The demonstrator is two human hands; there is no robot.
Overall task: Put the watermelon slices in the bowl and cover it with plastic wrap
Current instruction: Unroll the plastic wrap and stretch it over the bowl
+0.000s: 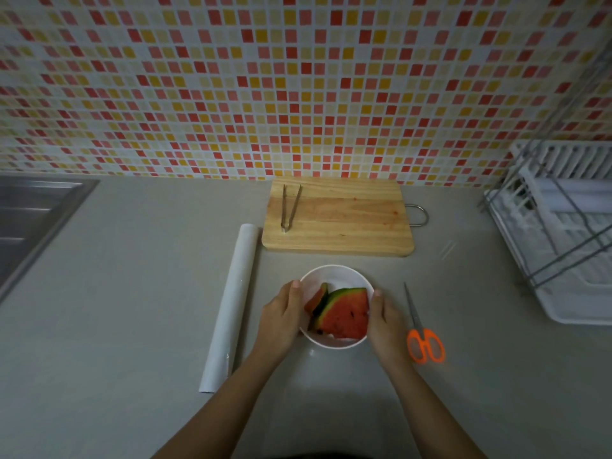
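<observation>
1. On a grey countertop (132, 293) we see the work laid out, backed by a mosaic wall (298, 77) of red, pink, yellow and white tiles.
2. At far left sits a steel sink (33, 213); at far right stands a white dish rack (563, 233) with a wire frame.
3. Against the wall lies a wooden cutting board (347, 223) with a metal loop handle at its right end and metal tongs (290, 207) lying on its left part.
4. Nearer to us stands a white bowl (334, 274) holding the watermelon slices (344, 316), their green rinds uppermost.
5. We see the left hand (281, 319) curled round the bowl's left side and the right hand (385, 323) curled round its right side, thumbs at the rim.
6. A plain white roll of plastic wrap (231, 303) lies left of the bowl, apart from it; orange-handled scissors (420, 332) lie just beside the right hand.
</observation>
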